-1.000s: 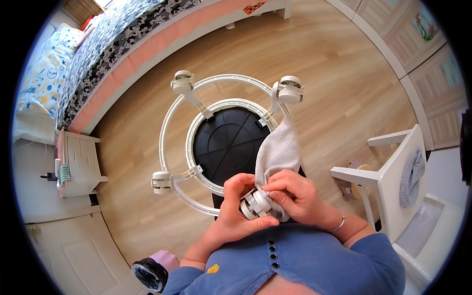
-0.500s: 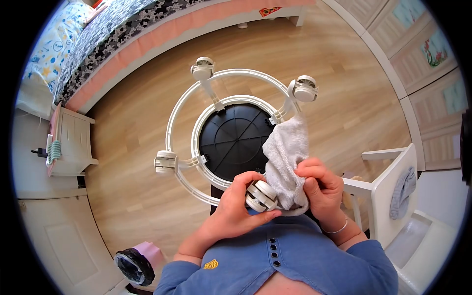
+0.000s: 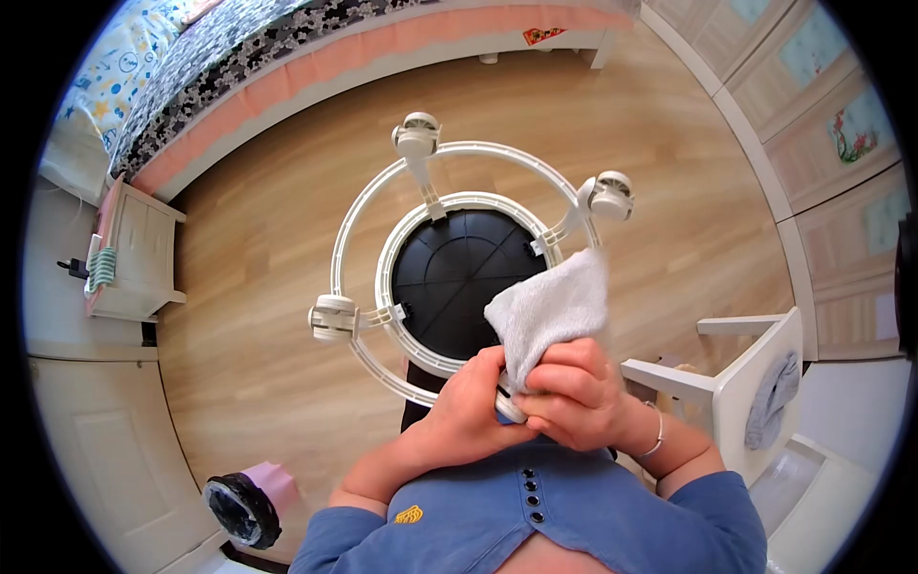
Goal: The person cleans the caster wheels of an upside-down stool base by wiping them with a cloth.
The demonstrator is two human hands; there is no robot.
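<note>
A round white frame [image 3: 337,251] with a black ribbed disc [image 3: 459,277] in its middle lies before me, its casters facing up. Three casters show at the far and left sides: top [image 3: 417,137], right [image 3: 610,196] and left [image 3: 334,318]. My left hand [image 3: 470,407] is closed round the near caster [image 3: 510,407], which is mostly hidden. A pale grey cloth [image 3: 555,306] is bunched in my right hand [image 3: 577,394], pressed against that caster; its loose part stands up over the frame's near right side.
A white stool [image 3: 755,383] with a grey cloth on it stands at the right. At the lower left is a bin [image 3: 242,510] with a black liner. A small white cabinet [image 3: 142,253] stands left, a bed [image 3: 277,91] at the back, cupboards [image 3: 822,182] at the right.
My right hand has moved left with the cloth, from beside the near caster onto it. The cloth is now gathered tighter. The view has shifted slightly.
</note>
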